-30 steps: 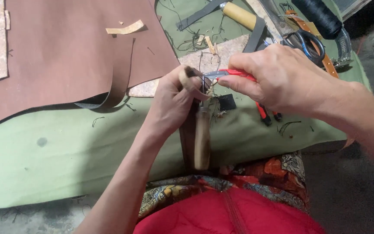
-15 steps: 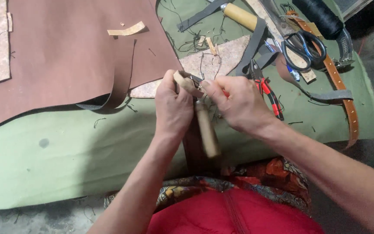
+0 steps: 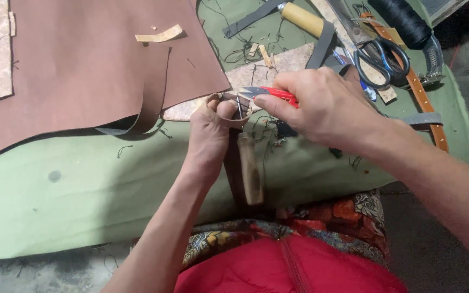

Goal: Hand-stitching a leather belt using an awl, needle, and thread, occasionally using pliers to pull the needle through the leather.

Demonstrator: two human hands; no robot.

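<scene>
Green cloth-covered counter, brown leather sheet at far left corner, black scissors at far right. Left hand, fingers curled tight around looped tan leather strap hanging over near edge. Right hand, fingers pinching red thread snips, blades at the loop.

A leather workshop: brown hide, scissors, straps on green bench cloth.
</scene>
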